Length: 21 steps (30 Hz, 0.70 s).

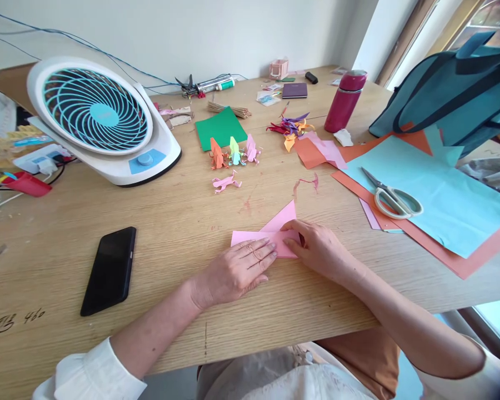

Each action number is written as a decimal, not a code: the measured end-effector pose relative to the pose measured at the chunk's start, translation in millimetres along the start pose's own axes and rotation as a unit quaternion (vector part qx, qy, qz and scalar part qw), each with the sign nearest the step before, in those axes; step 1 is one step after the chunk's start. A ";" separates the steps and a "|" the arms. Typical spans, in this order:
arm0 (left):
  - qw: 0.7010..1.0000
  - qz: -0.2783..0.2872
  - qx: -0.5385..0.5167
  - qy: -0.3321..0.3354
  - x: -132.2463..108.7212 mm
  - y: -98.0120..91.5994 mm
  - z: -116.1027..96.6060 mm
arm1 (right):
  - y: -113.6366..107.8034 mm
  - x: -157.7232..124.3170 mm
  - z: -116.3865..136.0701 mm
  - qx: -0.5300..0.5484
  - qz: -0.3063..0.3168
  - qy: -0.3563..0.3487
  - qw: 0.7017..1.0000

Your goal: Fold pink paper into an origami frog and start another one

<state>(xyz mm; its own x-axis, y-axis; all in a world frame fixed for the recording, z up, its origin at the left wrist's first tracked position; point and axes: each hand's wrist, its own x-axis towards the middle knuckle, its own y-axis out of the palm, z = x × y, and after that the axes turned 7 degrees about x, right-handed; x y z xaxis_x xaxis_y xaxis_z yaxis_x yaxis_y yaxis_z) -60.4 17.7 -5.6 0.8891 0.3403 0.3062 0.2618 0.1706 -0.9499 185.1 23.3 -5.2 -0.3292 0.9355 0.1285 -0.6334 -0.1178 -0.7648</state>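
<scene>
A folded piece of pink paper (281,238) lies on the wooden table, with one pointed flap sticking up and away at its right. My left hand (244,268) rests flat on the paper's left part, fingers stretched out. At the right end, my right hand (316,244) pinches the paper's edge between thumb and index finger. Beyond the hands stand orange, green and pink folded paper figures (234,151), and another pink figure (225,182) lies in front of them.
A fan (104,119) stands at the back left, a black phone (109,271) nearer. On the right, scissors (394,200) lie on blue paper (450,194) near a teal bag (454,94). A red bottle (345,103) and green paper (220,129) are behind.
</scene>
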 end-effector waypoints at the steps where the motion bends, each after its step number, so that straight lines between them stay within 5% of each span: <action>1: 1.000 0.005 -0.004 0.000 -0.1 0.0 0.4 | -0.2 -0.9 -0.3 0.001 -0.003 -0.008 1.000; 21: 0.996 0.059 -0.062 -0.028 -1.3 3.2 2.0 | -5.0 -5.4 -5.6 0.010 -0.032 -0.049 0.998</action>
<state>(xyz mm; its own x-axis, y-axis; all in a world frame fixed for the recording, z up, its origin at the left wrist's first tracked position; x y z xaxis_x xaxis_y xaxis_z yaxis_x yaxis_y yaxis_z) -61.5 19.6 -9.0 0.8947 0.4034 0.1917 0.2040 0.0127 -0.9789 193.9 20.7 -5.6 -0.3536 0.9044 0.2387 -0.6696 -0.0666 -0.7398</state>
